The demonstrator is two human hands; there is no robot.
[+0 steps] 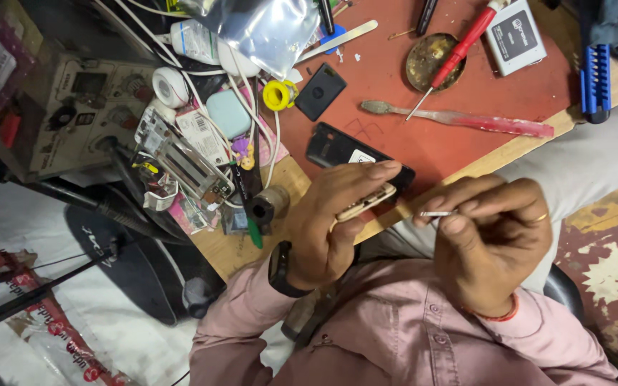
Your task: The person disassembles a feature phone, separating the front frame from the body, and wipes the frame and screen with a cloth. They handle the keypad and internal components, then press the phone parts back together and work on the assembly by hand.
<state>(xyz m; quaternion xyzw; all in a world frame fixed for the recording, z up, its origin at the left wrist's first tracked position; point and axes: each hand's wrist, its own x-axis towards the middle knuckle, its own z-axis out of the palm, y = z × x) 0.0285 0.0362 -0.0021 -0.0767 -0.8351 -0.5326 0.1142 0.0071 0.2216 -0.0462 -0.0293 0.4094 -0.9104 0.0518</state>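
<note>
Phone (366, 204) edge-on in our left hand (330, 229), near edge of red desk (395, 86) | fingers closed round its sides | right hand (491, 239) pinches thin metal tool (435, 213), tip toward phone | we judge phone light, stiff, slippery, fragile: hold by edges.

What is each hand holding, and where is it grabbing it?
The left hand grips a phone by its edges. The right hand pinches thin metal tweezers near their back end between its fingers.
</note>
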